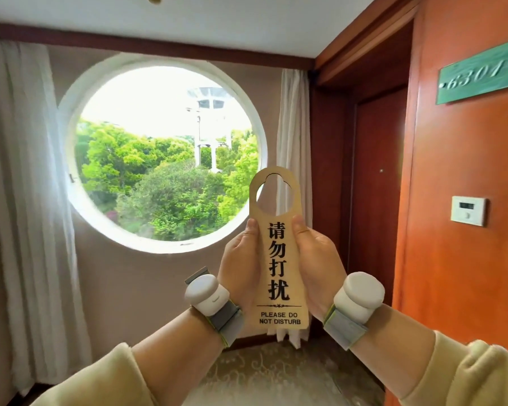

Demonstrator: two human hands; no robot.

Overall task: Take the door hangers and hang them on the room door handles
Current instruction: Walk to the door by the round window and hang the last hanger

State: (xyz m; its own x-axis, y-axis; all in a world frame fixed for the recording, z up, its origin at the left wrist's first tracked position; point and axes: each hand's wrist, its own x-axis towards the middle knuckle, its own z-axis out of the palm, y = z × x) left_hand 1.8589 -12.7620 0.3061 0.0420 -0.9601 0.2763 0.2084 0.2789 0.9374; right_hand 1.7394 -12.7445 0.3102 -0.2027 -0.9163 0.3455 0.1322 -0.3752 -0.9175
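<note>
A tan door hanger (277,259) with black Chinese characters and "PLEASE DO NOT DISTURB" is held upright in front of me, its round hook opening at the top. My left hand (239,262) grips its left edge and my right hand (316,259) grips its right edge, thumbs on the front face. Both wrists carry white sensor bands. A dark wooden room door (376,183) stands recessed at the right, behind the hanger. No door handle shows in this view.
An orange wood wall panel (458,259) on the right carries a green plate reading 6301 (481,74) and a white wall switch box (468,210). A round window (165,153) with white curtains (27,200) fills the far wall. Patterned carpet (276,373) lies below.
</note>
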